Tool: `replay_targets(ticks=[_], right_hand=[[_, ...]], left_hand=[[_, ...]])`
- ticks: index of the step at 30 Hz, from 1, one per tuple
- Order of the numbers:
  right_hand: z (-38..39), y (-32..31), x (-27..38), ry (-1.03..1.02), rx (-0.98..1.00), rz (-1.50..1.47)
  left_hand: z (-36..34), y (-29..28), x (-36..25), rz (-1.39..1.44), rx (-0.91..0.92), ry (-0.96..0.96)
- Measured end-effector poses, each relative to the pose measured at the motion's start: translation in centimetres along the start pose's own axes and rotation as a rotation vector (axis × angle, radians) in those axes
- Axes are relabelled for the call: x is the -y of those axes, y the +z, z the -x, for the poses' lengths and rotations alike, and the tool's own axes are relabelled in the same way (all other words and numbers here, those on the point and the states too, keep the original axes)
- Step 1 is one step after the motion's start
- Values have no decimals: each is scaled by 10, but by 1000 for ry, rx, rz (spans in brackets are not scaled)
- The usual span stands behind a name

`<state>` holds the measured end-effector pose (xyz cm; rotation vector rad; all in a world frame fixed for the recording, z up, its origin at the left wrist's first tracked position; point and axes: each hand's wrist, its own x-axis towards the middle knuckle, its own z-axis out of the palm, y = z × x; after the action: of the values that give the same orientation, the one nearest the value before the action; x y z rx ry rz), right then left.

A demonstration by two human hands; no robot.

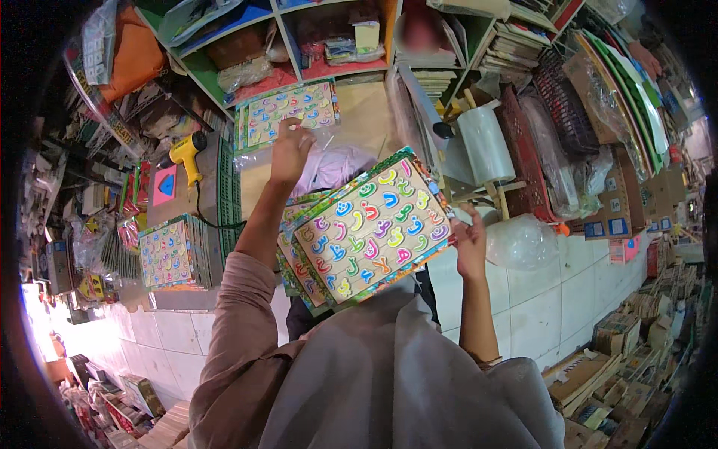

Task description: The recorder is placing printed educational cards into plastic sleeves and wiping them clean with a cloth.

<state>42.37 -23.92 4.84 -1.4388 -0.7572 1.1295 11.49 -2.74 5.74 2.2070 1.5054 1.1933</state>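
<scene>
A wooden letter board with raised colourful letters and a patterned border lies tilted across my lap, on top of several similar boards. My right hand grips its right edge, thumb on the border. At the far left of the work table, my left hand reaches over another letter board; its fingers are curled together, and what they hold, if anything, I cannot make out. Clear plastic film lies along the near edge of that board. Beside it sits a pale pink cloth or bag.
On the left, a yellow heat gun with a black cord rests near a stack of letter boards. A roll of clear film stands at the right, above an inflated plastic bag. Crowded shelves line the back.
</scene>
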Motion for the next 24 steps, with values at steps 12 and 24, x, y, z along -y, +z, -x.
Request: replay_targets(ticks=[12, 24], right_hand=[[-82, 37, -2, 104, 124, -280], [-129, -13, -31, 141, -113, -515]], left_hand=[[-40, -5, -9, -297, 438, 374], [-34, -37, 4, -442, 363, 319]])
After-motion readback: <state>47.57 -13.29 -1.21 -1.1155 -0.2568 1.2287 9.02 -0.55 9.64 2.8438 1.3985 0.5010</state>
